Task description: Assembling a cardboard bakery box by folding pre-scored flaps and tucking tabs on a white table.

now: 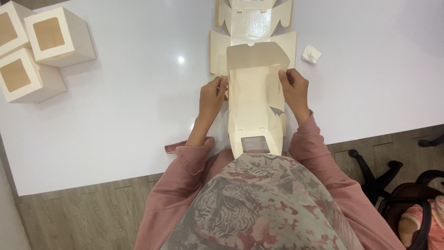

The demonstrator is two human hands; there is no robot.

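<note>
A cream cardboard box blank [254, 99] with a clear window panel near my body is half folded in front of me, above the white table [129, 102]. My left hand [212, 97] grips its left side wall. My right hand [293, 88] grips the right side wall. The far flap of the blank stands bent upward. Under it, further from me, lies a flat stack of unfolded blanks [252, 21].
Three finished cream boxes with square windows [32, 51] stand at the table's far left corner. A crumpled white paper [311, 53] lies right of the blanks. An office chair base [374, 171] and a dark bag [411, 203] sit on the wood floor at right.
</note>
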